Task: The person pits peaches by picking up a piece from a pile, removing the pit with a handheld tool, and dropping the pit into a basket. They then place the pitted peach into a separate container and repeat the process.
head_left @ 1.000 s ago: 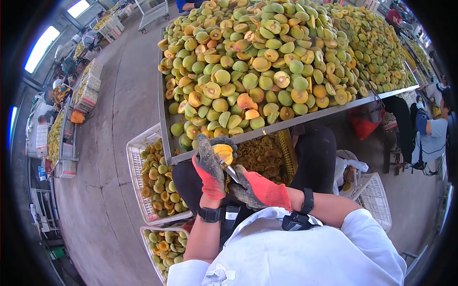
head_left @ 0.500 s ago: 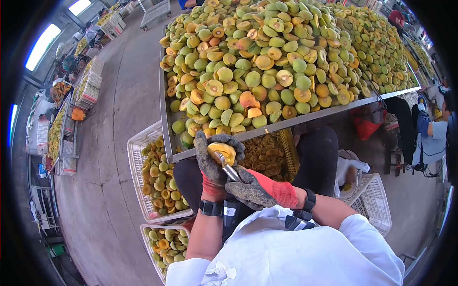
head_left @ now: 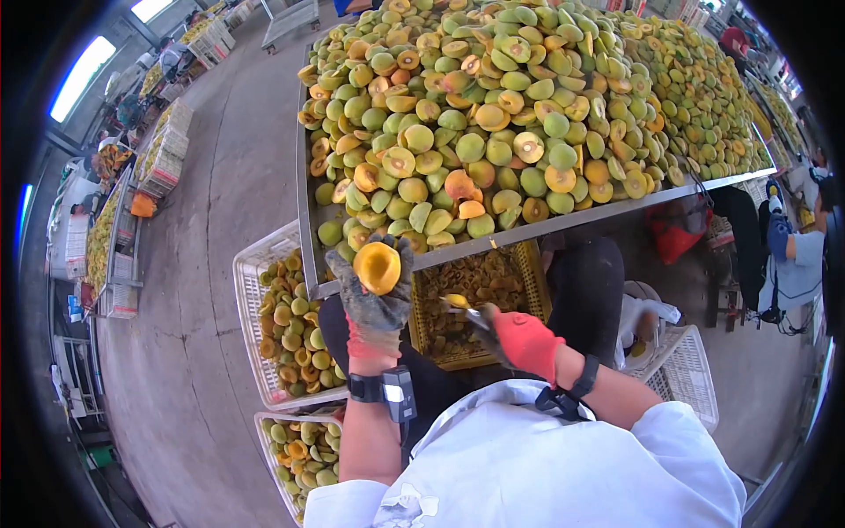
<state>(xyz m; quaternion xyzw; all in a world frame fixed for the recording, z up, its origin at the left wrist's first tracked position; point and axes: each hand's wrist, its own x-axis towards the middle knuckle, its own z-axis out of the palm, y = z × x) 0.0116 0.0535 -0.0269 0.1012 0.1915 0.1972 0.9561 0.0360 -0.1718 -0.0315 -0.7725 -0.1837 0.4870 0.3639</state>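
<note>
My left hand, in a grey and red work glove, cradles a halved yellow peach, its hollowed side facing up. To the right, my gloved right hand is closed around a metal pitting spoon. A yellowish piece sits at the spoon's tip, over the yellow crate of brown scraps. Beyond both hands lies a heap of green and yellow peach halves on a metal-edged table.
Two white crates of peach halves stand at my left, an upper one and a lower one. A white basket and a red bag are at the right. A person sits at the far right.
My hands have drawn apart. The spoon has left the peach half and moved right over the scrap crate, carrying a yellowish piece. My left hand has tilted the peach, showing its hollow.
</note>
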